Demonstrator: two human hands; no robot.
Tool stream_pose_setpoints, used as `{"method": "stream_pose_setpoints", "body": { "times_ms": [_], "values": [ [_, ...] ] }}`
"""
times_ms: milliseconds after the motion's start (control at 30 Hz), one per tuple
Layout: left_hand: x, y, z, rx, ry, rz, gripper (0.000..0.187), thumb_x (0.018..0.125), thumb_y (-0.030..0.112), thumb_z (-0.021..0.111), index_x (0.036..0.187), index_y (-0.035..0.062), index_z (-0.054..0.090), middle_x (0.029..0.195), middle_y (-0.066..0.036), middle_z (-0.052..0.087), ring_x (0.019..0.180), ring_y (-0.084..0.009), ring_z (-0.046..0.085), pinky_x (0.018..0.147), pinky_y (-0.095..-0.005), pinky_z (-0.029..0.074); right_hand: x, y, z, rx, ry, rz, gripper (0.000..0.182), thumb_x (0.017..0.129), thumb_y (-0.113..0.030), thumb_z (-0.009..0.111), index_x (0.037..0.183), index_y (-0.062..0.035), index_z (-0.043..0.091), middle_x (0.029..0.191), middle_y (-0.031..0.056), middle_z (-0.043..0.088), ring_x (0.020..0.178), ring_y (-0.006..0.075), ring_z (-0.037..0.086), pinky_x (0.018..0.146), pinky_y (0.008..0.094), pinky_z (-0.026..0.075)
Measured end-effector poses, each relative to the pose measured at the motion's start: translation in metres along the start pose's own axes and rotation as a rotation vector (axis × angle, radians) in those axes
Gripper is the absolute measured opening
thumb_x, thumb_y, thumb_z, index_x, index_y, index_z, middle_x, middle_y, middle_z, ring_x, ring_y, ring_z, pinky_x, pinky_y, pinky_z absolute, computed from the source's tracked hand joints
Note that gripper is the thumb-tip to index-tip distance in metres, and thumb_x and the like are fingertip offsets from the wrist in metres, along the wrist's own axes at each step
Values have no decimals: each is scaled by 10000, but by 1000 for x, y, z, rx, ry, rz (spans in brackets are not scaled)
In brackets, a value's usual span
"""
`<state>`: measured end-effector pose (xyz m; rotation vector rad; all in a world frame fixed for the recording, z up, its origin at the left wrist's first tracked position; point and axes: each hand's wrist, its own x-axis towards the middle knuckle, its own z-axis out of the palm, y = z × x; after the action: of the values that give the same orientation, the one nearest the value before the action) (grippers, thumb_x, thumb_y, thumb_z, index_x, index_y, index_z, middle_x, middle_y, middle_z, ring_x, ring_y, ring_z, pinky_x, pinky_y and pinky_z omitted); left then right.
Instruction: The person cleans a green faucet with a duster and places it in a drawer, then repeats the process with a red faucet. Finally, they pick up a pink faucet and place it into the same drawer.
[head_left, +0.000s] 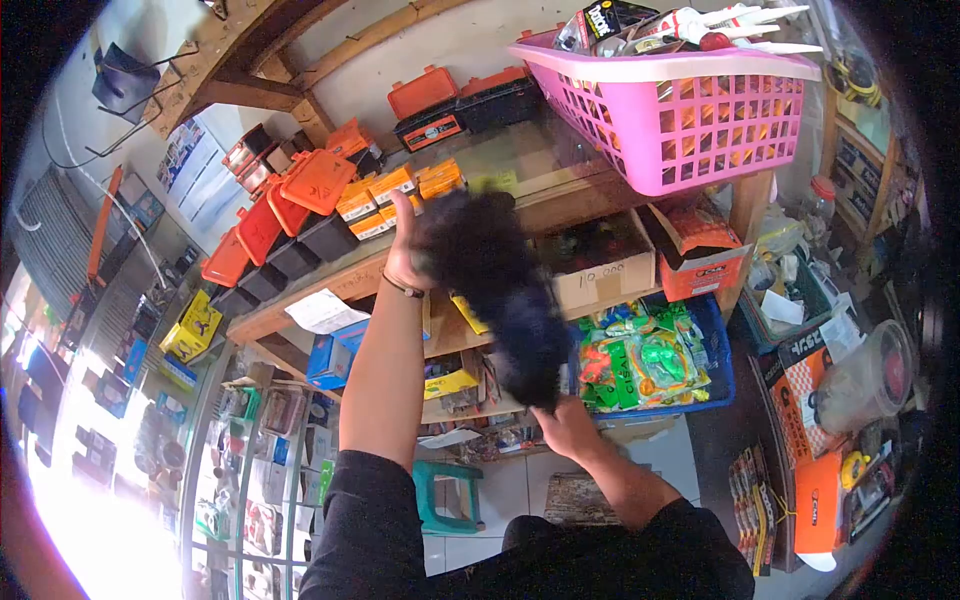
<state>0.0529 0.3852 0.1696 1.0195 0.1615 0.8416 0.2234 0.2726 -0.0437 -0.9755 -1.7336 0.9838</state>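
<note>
A dark, fluffy duster [500, 290], smeared by motion, slants across the middle of the view in front of the shelves. My right hand [570, 428] is closed around its lower end. At the duster's upper left side is my left hand [405, 250], thumb stretched upward and palm beside the dark fluff, which hides its other fingers. Behind the upper end, small orange-and-white boxes [395, 185] stand stacked on the wooden shelf [300, 275].
A pink basket [640, 150] full of packets and nozzles stands on the shelf at upper right. Below it are a cardboard box [605, 275] and a blue crate [722, 350] of bright packets. Black bins with orange lids [318, 180] line the left. A green stool [447, 490] stands below.
</note>
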Motion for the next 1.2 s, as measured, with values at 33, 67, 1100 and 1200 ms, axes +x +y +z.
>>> {"method": "stream_pose_setpoints", "body": {
  "times_ms": [33, 67, 1100, 1200],
  "values": [
    [-1, -2, 6, 184, 3, -10, 1038, 623, 793, 271, 1256, -30, 298, 1177, -183, 461, 1018, -288, 493, 885, -376, 383, 0, -1, 0, 2, 2, 4, 184, 772, -162, 542, 845, 7, 543, 623, 201, 557, 607, 379, 556, 532, 407, 436],
    [-4, -2, 8, 250, 92, -10, 1041, 617, 799, 267, 1260, -19, 298, 1176, -180, 463, 1033, -287, 487, 894, -391, 374, 1, -2, -2, 30, 40, -54, 190, 774, -172, 539, 836, 7, 544, 611, 197, 555, 596, 378, 555, 529, 408, 435],
    [4, -3, 5, 163, -15, 13, 955, 667, 740, 347, 1274, 5, 291, 1195, -169, 454, 1002, -288, 499, 855, -388, 409, 11, -15, -14, 236, -232, 86, 204, 792, -169, 499, 893, 1, 548, 730, 195, 585, 680, 358, 566, 608, 400, 437],
    [3, -3, 4, -168, -193, 2, 1054, 617, 788, 292, 1247, -56, 280, 1163, -196, 462, 985, -270, 514, 866, -382, 405, 11, -9, -11, 186, -123, 101, 220, 794, -208, 503, 871, -10, 559, 685, 167, 592, 636, 330, 574, 602, 400, 437]
  ]
}}
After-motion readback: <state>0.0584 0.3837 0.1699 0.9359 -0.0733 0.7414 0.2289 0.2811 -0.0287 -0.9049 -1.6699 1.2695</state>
